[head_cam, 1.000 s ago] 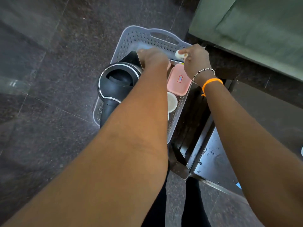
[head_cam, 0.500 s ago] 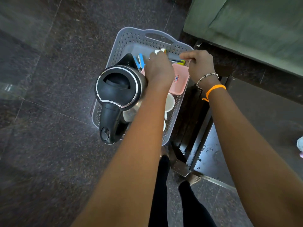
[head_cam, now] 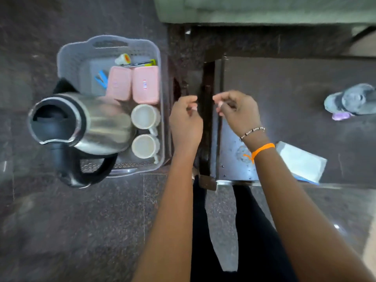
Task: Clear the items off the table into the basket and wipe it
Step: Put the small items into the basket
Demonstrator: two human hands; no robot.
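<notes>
With the basket (head_cam: 160, 82) at nine o'clock apparently full, both the left hand (head_cam: 186, 121) and right hand (head_cam: 238, 112) hover loosely curled, holding nothing, over the table (head_cam: 284, 88); wiping with the cloth (head_cam: 301, 161) at four o'clock likely follows.

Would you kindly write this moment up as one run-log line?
phase: basket loaded | basket: kettle, two cups, two pink boxes | left hand: empty | right hand: empty | table: grey cloth, white packet remain

Blurred kettle (head_cam: 81, 127); sofa (head_cam: 264, 9) cut off above
</notes>
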